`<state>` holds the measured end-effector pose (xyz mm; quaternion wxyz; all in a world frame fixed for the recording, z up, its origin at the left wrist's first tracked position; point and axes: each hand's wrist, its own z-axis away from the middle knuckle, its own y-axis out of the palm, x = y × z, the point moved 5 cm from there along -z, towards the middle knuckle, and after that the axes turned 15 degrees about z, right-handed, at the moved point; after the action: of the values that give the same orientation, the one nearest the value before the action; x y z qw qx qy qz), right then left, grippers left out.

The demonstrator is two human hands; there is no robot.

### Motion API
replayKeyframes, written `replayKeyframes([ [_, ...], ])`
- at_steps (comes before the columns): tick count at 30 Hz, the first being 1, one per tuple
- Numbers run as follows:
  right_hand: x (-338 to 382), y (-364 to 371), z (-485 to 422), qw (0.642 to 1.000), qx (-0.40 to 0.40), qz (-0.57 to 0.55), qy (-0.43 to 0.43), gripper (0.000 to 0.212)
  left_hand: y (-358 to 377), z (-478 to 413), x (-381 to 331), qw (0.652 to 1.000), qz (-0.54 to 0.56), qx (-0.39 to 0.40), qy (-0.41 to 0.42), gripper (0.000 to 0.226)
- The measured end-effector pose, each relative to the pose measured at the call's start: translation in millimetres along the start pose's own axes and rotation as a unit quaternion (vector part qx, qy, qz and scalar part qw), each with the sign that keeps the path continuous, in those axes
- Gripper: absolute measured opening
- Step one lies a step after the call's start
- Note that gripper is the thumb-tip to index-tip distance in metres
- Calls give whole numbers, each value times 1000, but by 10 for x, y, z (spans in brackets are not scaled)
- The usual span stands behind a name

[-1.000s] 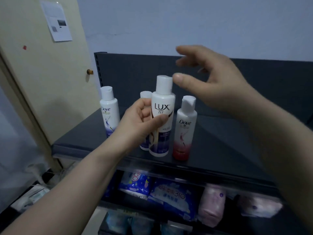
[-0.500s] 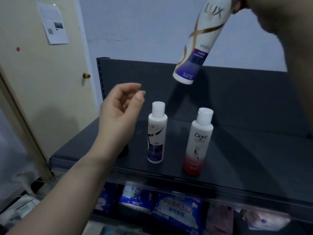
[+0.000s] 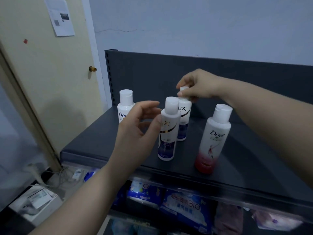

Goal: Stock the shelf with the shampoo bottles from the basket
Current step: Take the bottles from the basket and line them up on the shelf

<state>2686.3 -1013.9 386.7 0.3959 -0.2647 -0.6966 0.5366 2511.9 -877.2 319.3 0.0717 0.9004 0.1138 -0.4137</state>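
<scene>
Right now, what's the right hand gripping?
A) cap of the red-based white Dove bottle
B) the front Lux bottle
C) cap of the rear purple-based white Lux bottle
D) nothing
C: the right hand pinches the white cap of the rear purple-based white Lux bottle on the dark grey shelf.

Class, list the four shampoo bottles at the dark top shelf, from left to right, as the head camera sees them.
white Dove bottle → front Lux bottle → rear Lux bottle → red-bottomed Dove bottle
</scene>
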Motion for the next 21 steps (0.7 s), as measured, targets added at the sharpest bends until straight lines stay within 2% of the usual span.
replayKeyframes([
  [3,0,-117,120,999,-19,38,-4,46,22,21,-12,1000,-9,4,10,22],
  [7,-5,-381,447,988,-139,64,-6,45,168,71,-46,999,-15,30,15,21],
  [10,-51,-492,783,977,-200,68,-1,45,363,127,-80,998,-14,56,19,21],
  [17,-433,-525,1797,965,-239,97,41,50,972,413,-191,993,-52,100,18,24],
  [21,-716,-491,2472,961,-242,114,65,50,1459,617,-368,985,-90,133,61,29],
])
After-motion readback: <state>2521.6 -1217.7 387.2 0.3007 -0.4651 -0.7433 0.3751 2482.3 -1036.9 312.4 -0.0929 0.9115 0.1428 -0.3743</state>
